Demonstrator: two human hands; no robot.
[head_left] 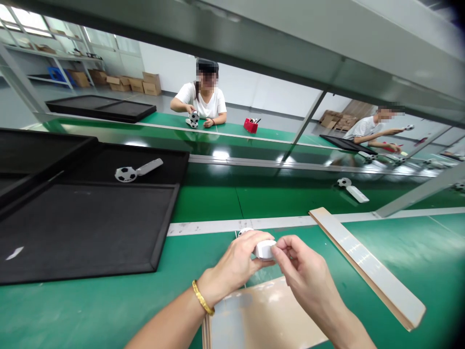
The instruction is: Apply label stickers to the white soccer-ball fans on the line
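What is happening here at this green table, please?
A person holds a white item in the left hand, and the fingertips of the right hand are at its end. To the left, a football-patterned piece lies in a black tray. On the opposite side, a co-worker has a hand on a similar piece.

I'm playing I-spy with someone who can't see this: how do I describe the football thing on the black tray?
Find the big black tray on the left. Toward its far side lies a football piece: a round black-and-white end, with a flat white bar slanting to the right. It's the only one on that tray; a similar piece farther right lies on green.
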